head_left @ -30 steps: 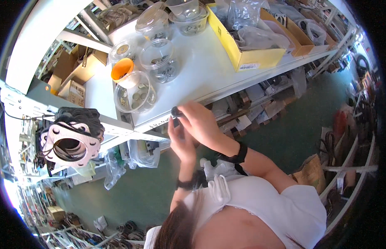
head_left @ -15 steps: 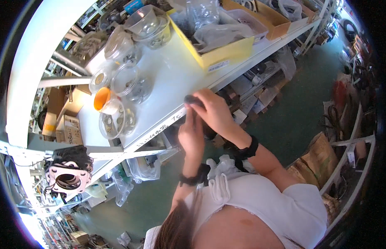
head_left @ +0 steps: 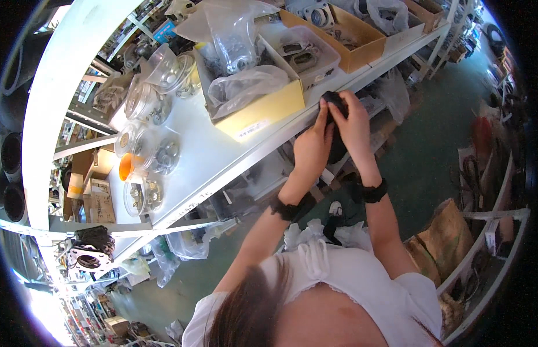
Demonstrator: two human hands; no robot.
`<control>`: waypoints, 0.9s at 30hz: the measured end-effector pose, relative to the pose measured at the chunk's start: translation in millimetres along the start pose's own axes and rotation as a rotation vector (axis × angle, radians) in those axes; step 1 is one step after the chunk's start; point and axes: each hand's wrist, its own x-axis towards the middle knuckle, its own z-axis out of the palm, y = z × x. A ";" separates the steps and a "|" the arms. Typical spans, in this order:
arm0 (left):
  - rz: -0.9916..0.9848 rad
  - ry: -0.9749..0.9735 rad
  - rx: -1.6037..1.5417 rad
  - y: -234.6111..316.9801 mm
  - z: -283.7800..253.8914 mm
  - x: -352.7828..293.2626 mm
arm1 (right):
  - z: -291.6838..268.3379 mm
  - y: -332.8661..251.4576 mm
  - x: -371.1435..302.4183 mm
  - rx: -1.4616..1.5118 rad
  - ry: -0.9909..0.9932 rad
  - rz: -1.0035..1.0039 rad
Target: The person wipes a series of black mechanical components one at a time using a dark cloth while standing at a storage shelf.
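My left hand (head_left: 310, 151) and right hand (head_left: 356, 128): fingertips drawn together, pinching small dark object (head_left: 335, 100) between them, beside white shelf (head_left: 194, 136) edge, near yellow box (head_left: 270, 111). Handling seemingly underway; object not set down; remainder unclear.

Left of the fingers (head_left: 321, 119), passage is blocked by a yellow box (head_left: 277, 109). Farther left, room is left over the white shelf (head_left: 205, 151) before clear tubs (head_left: 166, 157) are met.

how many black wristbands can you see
2: one black wristband is just below the left hand, the other wristband just below the right hand.
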 end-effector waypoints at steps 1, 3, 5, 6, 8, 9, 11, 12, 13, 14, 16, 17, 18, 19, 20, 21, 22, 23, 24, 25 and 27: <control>-0.029 -0.030 -0.021 3.2 3.6 2.8 | -4.2 2.9 4.2 -0.019 0.003 -0.022; -0.065 -0.061 -0.043 10.5 3.4 5.7 | -11.4 4.5 9.6 -0.011 -0.007 -0.021; -0.103 -0.127 -0.177 9.9 -9.6 -5.0 | -13.8 3.0 7.8 -0.009 -0.042 -0.020; -0.037 0.069 -0.063 1.0 -15.5 -17.9 | -12.7 1.7 8.1 -0.003 -0.065 -0.033; -0.302 0.256 -0.063 5.5 -49.2 -34.2 | -16.2 7.7 12.0 0.005 -0.075 -0.045; -0.257 0.468 0.007 -1.5 -64.7 -37.9 | -16.5 7.3 11.9 0.000 -0.075 -0.051; -0.150 0.653 0.230 -20.7 -96.3 -33.5 | -12.7 5.1 9.6 0.008 -0.071 -0.069; -0.199 0.644 0.233 -24.8 -106.3 -28.2 | -13.7 2.2 9.4 0.024 -0.089 -0.078; -0.202 0.644 0.259 -21.1 -111.5 -22.0 | -16.7 1.1 11.3 0.004 -0.110 -0.062; -0.204 0.642 0.283 -16.5 -116.4 -16.2 | -18.6 1.0 12.7 -0.016 -0.129 -0.044; -0.193 0.676 0.409 -18.2 -125.8 -6.2 | -18.7 4.4 12.7 -0.003 -0.128 -0.083; -0.176 0.698 0.528 -19.0 -127.7 -1.8 | -18.9 6.3 13.3 0.005 -0.118 -0.112; -0.181 0.704 0.531 -25.3 -123.9 -0.1 | -19.0 8.2 14.2 0.007 -0.123 -0.118; -0.300 0.592 0.352 -33.8 -119.4 -1.4 | -19.5 8.8 15.0 0.019 -0.155 -0.104; -0.413 0.477 0.171 -37.3 -117.1 -2.8 | -19.8 9.5 16.0 0.029 -0.185 -0.088; -0.391 0.573 0.316 -28.2 -108.6 0.7 | -19.6 12.1 16.5 0.032 -0.185 -0.088; -0.390 0.573 0.319 -23.9 -108.5 2.8 | -18.8 15.0 16.9 0.055 -0.182 -0.106; -0.441 0.562 0.334 -20.2 -108.9 4.9 | -18.6 16.7 17.7 0.078 -0.178 -0.124; -0.495 0.551 0.347 -17.6 -108.1 6.1 | -19.6 16.4 18.3 0.078 -0.180 -0.123; -0.497 0.551 0.348 -14.2 -107.0 6.6 | -21.2 14.4 18.7 0.097 -0.202 -0.104; -0.521 0.520 0.412 -7.2 -104.8 5.7 | -21.2 15.0 19.3 0.117 -0.230 -0.085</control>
